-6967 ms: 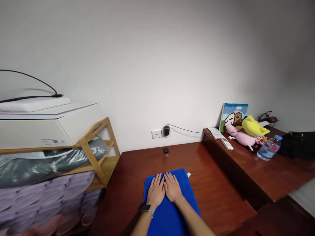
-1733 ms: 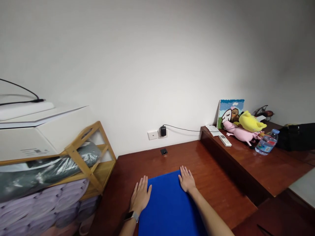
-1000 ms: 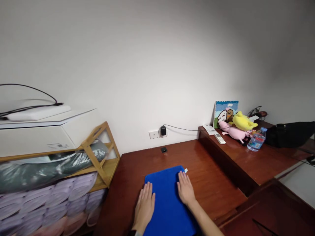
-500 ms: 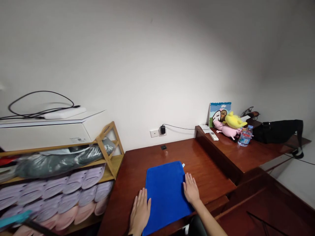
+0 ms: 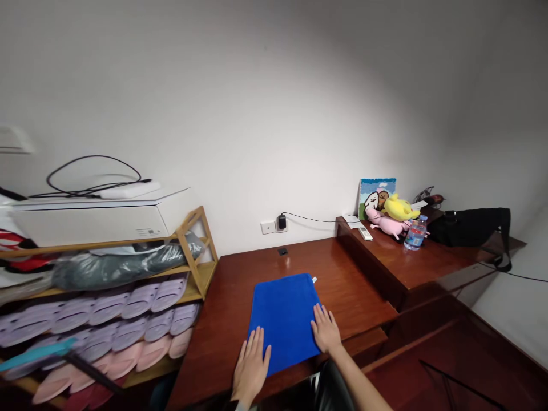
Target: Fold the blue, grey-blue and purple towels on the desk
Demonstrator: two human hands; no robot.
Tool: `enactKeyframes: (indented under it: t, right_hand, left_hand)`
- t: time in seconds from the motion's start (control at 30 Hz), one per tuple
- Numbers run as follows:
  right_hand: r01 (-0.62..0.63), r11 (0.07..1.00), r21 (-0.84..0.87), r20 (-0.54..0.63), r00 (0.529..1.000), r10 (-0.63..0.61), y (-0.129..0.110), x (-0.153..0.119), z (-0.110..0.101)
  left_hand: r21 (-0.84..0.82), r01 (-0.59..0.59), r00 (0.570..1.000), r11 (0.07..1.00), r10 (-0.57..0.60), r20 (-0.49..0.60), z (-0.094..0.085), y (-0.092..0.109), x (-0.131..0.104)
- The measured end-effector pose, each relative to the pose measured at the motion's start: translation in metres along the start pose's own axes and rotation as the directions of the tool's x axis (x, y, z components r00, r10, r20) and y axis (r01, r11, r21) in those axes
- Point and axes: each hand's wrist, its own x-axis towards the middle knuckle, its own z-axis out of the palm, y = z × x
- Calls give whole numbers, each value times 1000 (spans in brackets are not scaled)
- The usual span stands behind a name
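Note:
A bright blue cloth (image 5: 282, 319) lies flat on the reddish-brown wooden desk (image 5: 231, 285), with a small white tag at its far right corner. My left hand (image 5: 252, 365) rests palm down over its near left edge, fingers stretched out and the thumb on the cloth. On the right edge lies my right hand (image 5: 326, 331), also palm down with its fingers spread. Neither hand grips anything.
At the left stands a wooden shoe rack (image 5: 197, 251) with lilac and pink slippers and a white box (image 5: 94, 222) on top. Plush toys (image 5: 389, 221), a water bottle (image 5: 415, 233), a remote (image 5: 365, 233) and a black bag (image 5: 471, 225) occupy the raised side desk. A charger (image 5: 281, 221) sits in the wall socket.
Both hands have slid along the cloth's edges, and its near edge now lies farther from me, up on the desk. The camera has turned slightly left.

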Motion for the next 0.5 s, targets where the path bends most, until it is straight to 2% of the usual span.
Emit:
enactKeyframes:
  t: [0.07,0.13,0.23,0.37,0.43,0.5]
  right_hand:
    - [-61,998,-14,-1,998,61,10,-2,-9]
    - [-76,997,1,-46,996,76,6,-3,-11]
    - [25,998,59,-136,991,-17,-22,-2,-1]
    - [231,964,131,-179,962,-206,-67,9,27]
    - [249,958,143,-159,961,-226,-78,16,38]
    - [224,966,130,-123,970,-208,-77,22,43]
  left_hand:
    - [8,1,999,1000,-1,-35,0,-14,-7]
    - [13,-4,998,1000,4,-66,-2,-16,-8]
    - [3,-56,995,998,57,-81,-5,5,8]
    - [-29,-144,989,989,144,24,-2,43,40]
    - [-41,-125,987,991,128,91,1,50,49]
    - [-52,-93,986,994,99,137,3,45,50]
